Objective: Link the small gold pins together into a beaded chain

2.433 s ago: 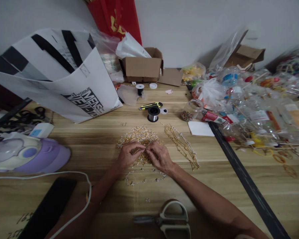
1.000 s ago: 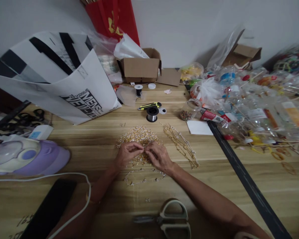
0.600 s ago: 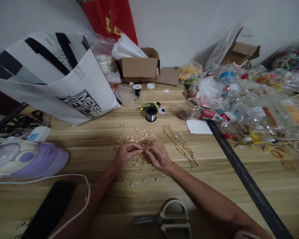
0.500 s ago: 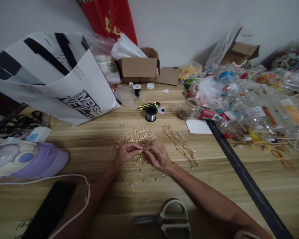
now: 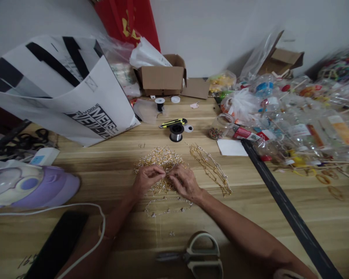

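Over a heap of gold and silver chain pieces (image 5: 159, 155), my left hand (image 5: 147, 180) and my right hand (image 5: 186, 182) face each other with fingertips almost touching. Thumb and index finger of each are pinched together. Whatever lies between the fingertips is too small to make out. Just below the hands a silver chain with small charms (image 5: 167, 211) lies in a loop. Several gold and silver chains (image 5: 211, 168) are stretched out to the right of my right hand. A tiny cluster of silver bits (image 5: 171, 233) lies nearer to me, above the scissors (image 5: 202, 255).
Behind the heap stand a spool of wire (image 5: 176, 133), a yellow box cutter (image 5: 173, 123) and a cardboard box (image 5: 163, 79). A white paper bag (image 5: 110, 93) and a purple device (image 5: 52, 186) are at left, near a black phone (image 5: 58, 244). Plastic bottles (image 5: 302, 131) crowd the right.
Both hands keep almost the same place and pinch above the heap. The view has shifted very slightly; nothing else has visibly moved.
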Demonstrator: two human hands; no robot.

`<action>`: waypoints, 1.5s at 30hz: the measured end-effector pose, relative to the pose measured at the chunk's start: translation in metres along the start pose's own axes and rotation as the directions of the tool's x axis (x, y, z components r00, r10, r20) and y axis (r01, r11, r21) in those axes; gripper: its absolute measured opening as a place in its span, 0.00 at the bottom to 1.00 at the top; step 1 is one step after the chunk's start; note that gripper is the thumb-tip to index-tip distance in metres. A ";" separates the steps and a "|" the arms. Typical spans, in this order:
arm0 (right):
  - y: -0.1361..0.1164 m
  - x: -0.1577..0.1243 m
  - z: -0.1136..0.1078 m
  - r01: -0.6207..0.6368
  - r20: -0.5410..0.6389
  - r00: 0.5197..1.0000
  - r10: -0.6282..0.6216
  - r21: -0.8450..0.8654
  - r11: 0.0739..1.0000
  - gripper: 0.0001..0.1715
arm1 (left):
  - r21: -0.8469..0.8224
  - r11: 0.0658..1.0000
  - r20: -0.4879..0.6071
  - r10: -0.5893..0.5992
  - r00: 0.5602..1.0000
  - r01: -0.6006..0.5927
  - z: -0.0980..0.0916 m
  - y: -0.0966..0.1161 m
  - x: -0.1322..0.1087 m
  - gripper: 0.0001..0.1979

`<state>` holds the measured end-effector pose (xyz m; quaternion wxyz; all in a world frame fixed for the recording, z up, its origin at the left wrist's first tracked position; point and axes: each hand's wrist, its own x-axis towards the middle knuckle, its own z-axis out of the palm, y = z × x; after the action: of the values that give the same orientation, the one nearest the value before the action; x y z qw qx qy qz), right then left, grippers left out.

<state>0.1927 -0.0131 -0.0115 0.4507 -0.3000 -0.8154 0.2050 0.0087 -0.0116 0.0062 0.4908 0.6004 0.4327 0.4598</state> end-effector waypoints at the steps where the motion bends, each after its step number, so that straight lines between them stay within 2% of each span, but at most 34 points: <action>1: 0.000 0.000 0.000 -0.001 0.001 1.000 0.001 0.000 1.000 0.05 | -0.004 1.000 -0.005 -0.012 1.000 0.012 0.000 0.001 0.000 0.04; 14: -0.002 0.001 -0.001 0.001 0.009 1.000 -0.001 0.000 1.000 0.06 | -0.038 0.992 -0.022 -0.122 0.992 0.121 0.000 0.006 0.000 0.05; 26: 0.000 0.000 -0.001 0.025 0.000 1.000 -0.025 -0.020 0.999 0.05 | -0.037 0.993 0.021 -0.115 0.993 0.116 -0.001 -0.001 0.000 0.05; 34: 0.002 0.000 -0.001 0.025 0.013 1.000 -0.024 -0.037 0.999 0.04 | -0.024 0.986 0.011 -0.167 0.986 0.167 0.000 0.003 0.001 0.05; 45: 0.003 -0.001 0.000 0.040 0.014 0.999 -0.039 -0.051 0.998 0.04 | -0.007 0.983 0.004 -0.181 0.983 0.181 0.000 0.003 0.001 0.06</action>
<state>0.1936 -0.0117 -0.0137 0.4413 -0.2941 -0.8291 0.1768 0.0092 -0.0111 0.0097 0.5334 0.5574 0.4833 0.4137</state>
